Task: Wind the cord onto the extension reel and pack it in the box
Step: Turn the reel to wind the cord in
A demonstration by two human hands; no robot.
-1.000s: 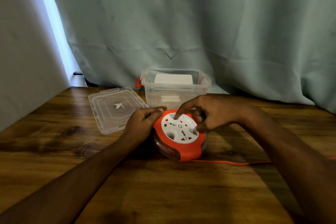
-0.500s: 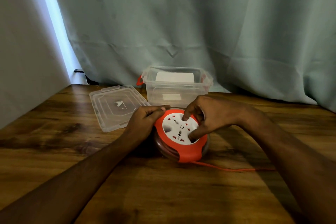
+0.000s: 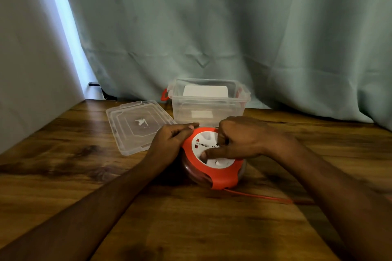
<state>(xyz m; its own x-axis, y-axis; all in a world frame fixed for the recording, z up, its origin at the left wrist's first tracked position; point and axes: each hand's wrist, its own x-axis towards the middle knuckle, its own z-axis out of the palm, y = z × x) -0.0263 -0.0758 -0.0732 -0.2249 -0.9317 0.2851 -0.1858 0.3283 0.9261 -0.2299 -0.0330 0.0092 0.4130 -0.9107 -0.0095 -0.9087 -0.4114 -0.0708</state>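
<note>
An orange extension reel (image 3: 220,178) with a white socket face lies flat on the wooden table (image 3: 84,176). My left hand (image 3: 171,142) grips its left rim. My right hand (image 3: 239,140) rests on the white face with fingers pressed into it. A thin orange cord (image 3: 258,196) runs from the reel's front to the right, partly hidden under my right forearm. Just behind the reel stands an open clear plastic box (image 3: 209,101) with red latches.
The box's clear lid (image 3: 135,125) lies flat to the left of the box. A green curtain (image 3: 212,38) hangs along the table's far edge and a pale wall (image 3: 25,59) borders the left side.
My right hand has turned on the white face, its fingers sweeping from the far side round toward the front. The loose cord on the table has become shorter. My left hand stayed on the rim.
</note>
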